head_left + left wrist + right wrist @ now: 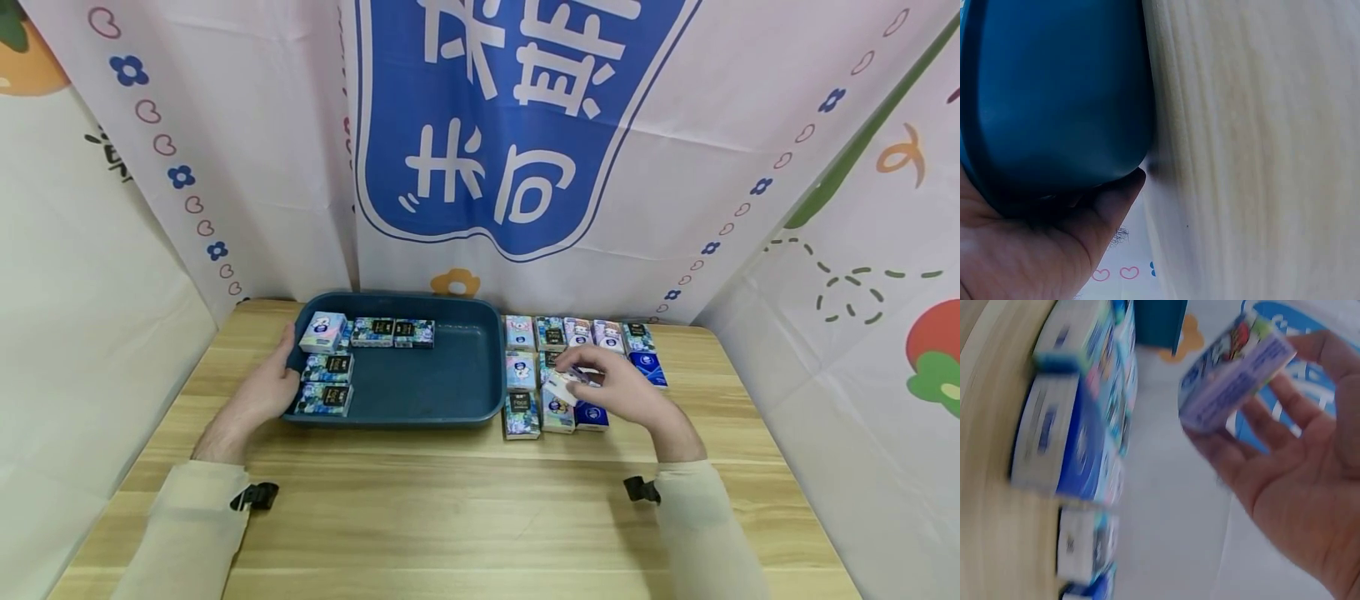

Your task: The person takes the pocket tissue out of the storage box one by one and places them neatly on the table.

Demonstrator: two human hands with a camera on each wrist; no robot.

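My left hand (pixel 266 379) holds the left end of a dark blue plastic tray (pixel 420 419); its thumb lies against the outer wall in the left wrist view, the other fingers largely hidden. In my right hand (pixel 618 387) a small tissue pack with a purple side (pixel 1235 381) is pinched between thumb and fingertips, above the rows of packs right of the tray. Inside the tray, several dark floral tissue packs (pixel 324 400) line the left and back walls. A pale blue-and-pink pack (pixel 324 331) sits raised at the back left corner.
Several tissue packs stand in rows right of the tray, among them a floral one (pixel 521 415) in front and a dark blue one (pixel 649 368) at the right. The wooden table (pixel 450 517) ends at a printed cloth backdrop (pixel 660 208).
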